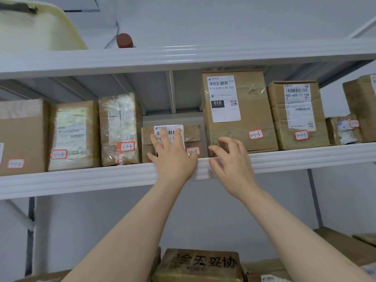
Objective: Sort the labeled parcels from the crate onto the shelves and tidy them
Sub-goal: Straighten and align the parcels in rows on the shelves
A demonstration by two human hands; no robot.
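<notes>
Head view: printed carton (200, 265) nearest, below parcel 3-1-5 (193, 135). Left hand (173, 155) lies flat on that parcel's front, fingers spread straight, gripping nothing. Right hand (231, 159) is just right of it, fingers half-curled at the lower corner of parcel 3-1-6 (244, 123); hold or mere touch, cannot tell. Parcel 3-1-4 (120, 129) stands just left. Red cap (124, 40) sits above, farthest.

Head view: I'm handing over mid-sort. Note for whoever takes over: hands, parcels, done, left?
Left hand: flat, fingers straight, pressing the front of parcel 3-1-5 on the middle shelf.
Right hand: loosely curled, holding nothing, at the lower left corner of parcel 3-1-6.
Done: parcel 3-1-4 through parcel 3-1-7 stand in order.
Left: finish squaring 3-1-5; crate not in view.
</notes>
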